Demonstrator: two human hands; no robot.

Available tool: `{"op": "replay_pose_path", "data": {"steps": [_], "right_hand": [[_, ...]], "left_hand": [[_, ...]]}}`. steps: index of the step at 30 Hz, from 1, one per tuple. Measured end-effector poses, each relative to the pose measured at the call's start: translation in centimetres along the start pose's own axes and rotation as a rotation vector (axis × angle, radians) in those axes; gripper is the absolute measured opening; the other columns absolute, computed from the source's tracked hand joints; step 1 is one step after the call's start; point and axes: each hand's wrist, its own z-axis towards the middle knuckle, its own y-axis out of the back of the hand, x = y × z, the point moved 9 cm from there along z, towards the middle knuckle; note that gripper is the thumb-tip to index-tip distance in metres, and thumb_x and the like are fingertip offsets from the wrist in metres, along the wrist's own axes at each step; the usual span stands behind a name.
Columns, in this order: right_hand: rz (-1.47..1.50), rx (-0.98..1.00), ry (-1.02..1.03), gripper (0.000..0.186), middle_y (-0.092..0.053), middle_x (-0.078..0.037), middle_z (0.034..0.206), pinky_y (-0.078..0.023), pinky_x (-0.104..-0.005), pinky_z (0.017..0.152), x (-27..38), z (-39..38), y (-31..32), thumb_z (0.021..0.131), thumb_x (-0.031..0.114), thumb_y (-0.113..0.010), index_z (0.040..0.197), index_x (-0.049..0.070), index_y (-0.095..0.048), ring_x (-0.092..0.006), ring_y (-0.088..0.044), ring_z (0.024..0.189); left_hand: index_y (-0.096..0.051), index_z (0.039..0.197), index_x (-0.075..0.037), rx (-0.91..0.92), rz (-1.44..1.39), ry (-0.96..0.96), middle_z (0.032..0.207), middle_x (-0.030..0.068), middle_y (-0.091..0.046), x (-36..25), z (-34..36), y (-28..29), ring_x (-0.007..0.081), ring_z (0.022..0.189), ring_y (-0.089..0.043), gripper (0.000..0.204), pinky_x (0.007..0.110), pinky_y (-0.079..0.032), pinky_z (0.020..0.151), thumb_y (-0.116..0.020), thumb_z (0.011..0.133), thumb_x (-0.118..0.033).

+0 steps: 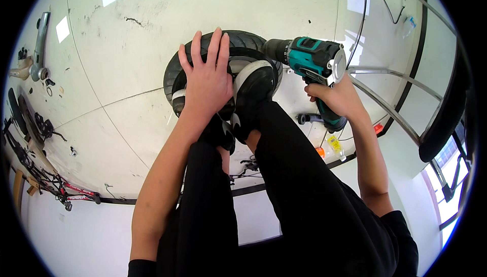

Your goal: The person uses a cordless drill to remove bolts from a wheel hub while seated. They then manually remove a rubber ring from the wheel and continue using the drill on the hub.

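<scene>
A small wheel with a black treaded tyre point(238, 37) lies flat on the floor between my feet. My left hand point(207, 82) rests on it with the fingers spread over the tyre and rim, holding nothing. In my right hand point(337, 97) is a teal and black cordless drill point(310, 56), gripped by its handle. The drill's chuck points left, close to the tyre's right edge. Whether the tip touches the wheel I cannot tell. My black and white shoes point(255, 87) stand on the wheel and hide much of its middle.
Metal tube legs of a chair point(390, 107) with a black seat point(446, 109) stand at right. Plastic bottles point(335, 144) and a dark tool-like part point(310, 118) lie near my right forearm. At left are a grey metal arm point(39, 49), bike frame parts point(76, 191) and small loose pieces.
</scene>
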Motion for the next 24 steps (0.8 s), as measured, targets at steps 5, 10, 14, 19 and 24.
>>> {"op": "replay_pose_path", "data": {"steps": [5,10,14,19,24], "right_hand": [[-0.289,-0.072,0.244,0.025,-0.064,-0.018,0.069,-0.051,-0.0352,0.066,1.6,-1.4,0.7,0.063,0.009,-0.072,0.083,-0.004,-0.063,-0.0317,-0.064,0.064],[-0.313,-0.101,0.163,0.033,-0.065,-0.016,0.079,-0.051,-0.0354,0.072,0.7,-2.8,1.2,0.062,0.013,-0.076,0.088,-0.002,-0.063,-0.03,-0.062,0.072],[-0.376,-0.16,0.264,0.05,-0.065,-0.015,0.096,-0.049,-0.0361,0.082,-2.3,-4.0,3.2,0.061,0.016,-0.08,0.104,0.0,-0.059,-0.0279,-0.063,0.088],[-0.392,-0.161,0.312,0.062,-0.064,-0.015,0.106,-0.047,-0.0358,0.09,-1.7,-5.2,4.6,0.064,0.019,-0.083,0.116,0.0,-0.056,-0.0265,-0.063,0.094],[-0.287,-0.165,0.334,0.044,-0.065,-0.011,0.098,-0.049,-0.0355,0.083,-0.8,-5.2,3.9,0.07,0.014,-0.077,0.11,0.003,-0.061,-0.0241,-0.061,0.086]], "left_hand": [[-0.036,0.141,-0.001,-0.026,-0.016,-0.004,0.15,0.0114,-0.033,0.0,-0.3,0.0,0.0408,0.136,-0.027,0.074,0.064,-0.017,0.108,-0.057,0.07,-0.005],[-0.037,0.141,-0.002,-0.031,-0.035,0.006,0.15,0.0097,-0.034,0.3,-0.3,0.1,0.0388,0.136,-0.029,0.074,0.063,-0.017,0.109,-0.058,0.07,-0.005],[-0.038,0.141,-0.003,-0.029,-0.052,0.032,0.15,0.0092,-0.034,0.4,-0.3,0.3,0.038,0.136,-0.029,0.073,0.062,-0.017,0.109,-0.057,0.07,-0.005],[-0.038,0.141,-0.004,-0.046,-0.053,0.038,0.149,0.0092,-0.034,0.7,-0.6,0.3,0.0377,0.136,-0.029,0.073,0.062,-0.017,0.109,-0.056,0.071,-0.005],[-0.038,0.141,-0.004,-0.051,-0.039,0.029,0.149,0.0091,-0.034,0.6,-0.4,0.3,0.0372,0.136,-0.029,0.073,0.062,-0.016,0.11,-0.056,0.071,-0.005]]}}
